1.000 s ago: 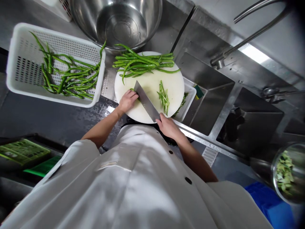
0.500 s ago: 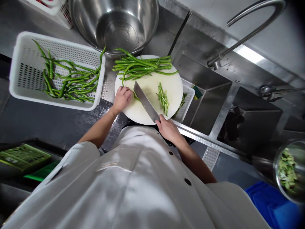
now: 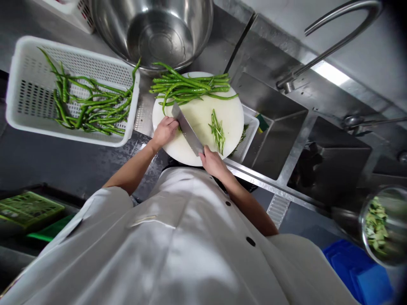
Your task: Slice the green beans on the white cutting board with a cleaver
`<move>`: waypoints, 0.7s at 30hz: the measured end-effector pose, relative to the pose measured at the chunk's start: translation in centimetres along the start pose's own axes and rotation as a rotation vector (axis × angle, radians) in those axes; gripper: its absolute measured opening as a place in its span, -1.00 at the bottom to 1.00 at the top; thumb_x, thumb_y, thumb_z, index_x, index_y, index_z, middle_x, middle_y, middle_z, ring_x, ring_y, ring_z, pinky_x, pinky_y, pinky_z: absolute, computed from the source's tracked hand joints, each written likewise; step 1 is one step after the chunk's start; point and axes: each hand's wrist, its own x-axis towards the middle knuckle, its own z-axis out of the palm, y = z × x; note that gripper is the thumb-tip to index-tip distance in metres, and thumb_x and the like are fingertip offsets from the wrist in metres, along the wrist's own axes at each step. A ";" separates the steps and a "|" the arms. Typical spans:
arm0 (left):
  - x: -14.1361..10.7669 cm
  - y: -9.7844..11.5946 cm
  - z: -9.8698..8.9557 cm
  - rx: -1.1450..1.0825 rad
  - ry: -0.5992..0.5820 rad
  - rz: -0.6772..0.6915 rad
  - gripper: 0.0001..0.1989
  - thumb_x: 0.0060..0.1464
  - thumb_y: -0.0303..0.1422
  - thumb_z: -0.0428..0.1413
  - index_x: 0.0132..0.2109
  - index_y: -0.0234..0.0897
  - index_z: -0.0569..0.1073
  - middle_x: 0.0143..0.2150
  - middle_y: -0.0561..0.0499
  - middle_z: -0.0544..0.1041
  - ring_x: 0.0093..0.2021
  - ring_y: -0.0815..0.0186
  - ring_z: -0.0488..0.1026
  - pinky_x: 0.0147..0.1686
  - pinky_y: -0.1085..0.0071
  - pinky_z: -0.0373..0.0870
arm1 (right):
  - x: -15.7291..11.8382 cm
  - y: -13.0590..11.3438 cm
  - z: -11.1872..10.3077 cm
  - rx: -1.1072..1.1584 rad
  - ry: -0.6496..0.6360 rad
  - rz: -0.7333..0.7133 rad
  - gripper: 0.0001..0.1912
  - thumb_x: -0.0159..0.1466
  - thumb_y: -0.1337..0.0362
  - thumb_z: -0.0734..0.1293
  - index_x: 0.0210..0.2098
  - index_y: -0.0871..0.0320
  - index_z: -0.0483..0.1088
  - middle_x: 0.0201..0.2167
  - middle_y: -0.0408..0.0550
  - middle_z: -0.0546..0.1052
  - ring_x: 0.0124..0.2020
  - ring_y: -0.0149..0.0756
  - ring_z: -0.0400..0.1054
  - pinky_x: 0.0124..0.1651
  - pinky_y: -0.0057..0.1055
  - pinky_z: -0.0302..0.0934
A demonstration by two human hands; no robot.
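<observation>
My right hand (image 3: 212, 162) is closed around the handle of a wide-bladed knife (image 3: 188, 130), whose blade lies slantwise over the round white cutting board (image 3: 193, 157). Just left of the blade, the curled fingers of my left hand (image 3: 165, 130) press on a green pepper, mostly hidden between hand and blade. Whole green peppers (image 3: 190, 88) are piled along the board's far edge. A small heap of sliced pepper (image 3: 217, 132) rests on the right part of the board.
At the left is a white basket (image 3: 28, 101) of long green peppers. A large steel bowl (image 3: 155, 38) stands behind the board. To the right, a smaller white basket (image 3: 249, 140) sits by the sink (image 3: 270, 152), under a curved faucet (image 3: 337, 53).
The knife and my right hand have moved left, bringing the blade up beside my left hand. My left hand has shifted slightly to the right.
</observation>
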 end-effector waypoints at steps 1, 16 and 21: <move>0.0 -0.1 -0.2 -0.005 -0.011 0.007 -0.74 0.38 -0.42 -0.07 -0.23 -0.23 0.49 -0.23 -0.12 0.52 -0.14 0.12 0.43 -0.06 0.13 0.44 | 0.3 0.3 0.2 0.005 0.019 -0.003 -0.57 0.60 0.17 0.10 0.34 0.24 0.24 -0.06 0.22 0.64 -0.03 0.02 0.54 -0.11 -0.32 0.22; 17.3 -3.5 -5.0 0.159 -0.155 -0.305 -0.75 0.23 -0.56 0.16 0.04 -0.47 0.56 0.01 -0.17 0.61 0.07 0.18 0.52 0.23 0.17 0.42 | -0.2 4.5 3.5 0.374 0.158 0.085 -0.69 0.54 0.16 0.14 0.12 0.13 0.39 -0.24 0.00 0.64 -0.33 -0.18 0.52 -0.15 -0.33 0.33; 17.3 -3.5 -10.7 0.194 -0.176 -0.278 -0.78 0.31 -0.38 0.17 -0.01 -0.45 0.60 -0.17 -0.04 0.60 -0.03 0.27 0.55 0.17 0.18 0.46 | -0.6 7.9 1.9 0.564 0.142 0.152 -0.67 0.53 0.12 0.13 0.12 0.12 0.35 -0.44 -0.16 0.55 -0.65 -0.30 0.32 -0.38 -0.35 0.30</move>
